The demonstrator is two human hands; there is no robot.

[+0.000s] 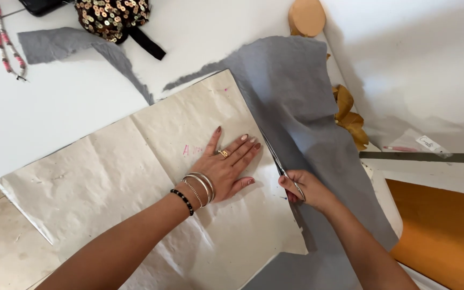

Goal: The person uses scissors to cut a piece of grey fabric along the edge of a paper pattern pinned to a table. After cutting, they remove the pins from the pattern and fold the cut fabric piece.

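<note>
Head view: left hand [222,171], fingers spread, pins the creased paper pattern [135,182] at centre frame. Right hand [302,189], fingers closed through the scissors [279,165], cuts grey fabric [302,107] right of centre. Soft, limp cloth, probably shifts easily; best held flat beside the blades.

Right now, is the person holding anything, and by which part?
The right hand holds scissors by the handle loops, blades along the paper pattern edge over grey fabric. The left hand only presses flat on the paper.
</note>
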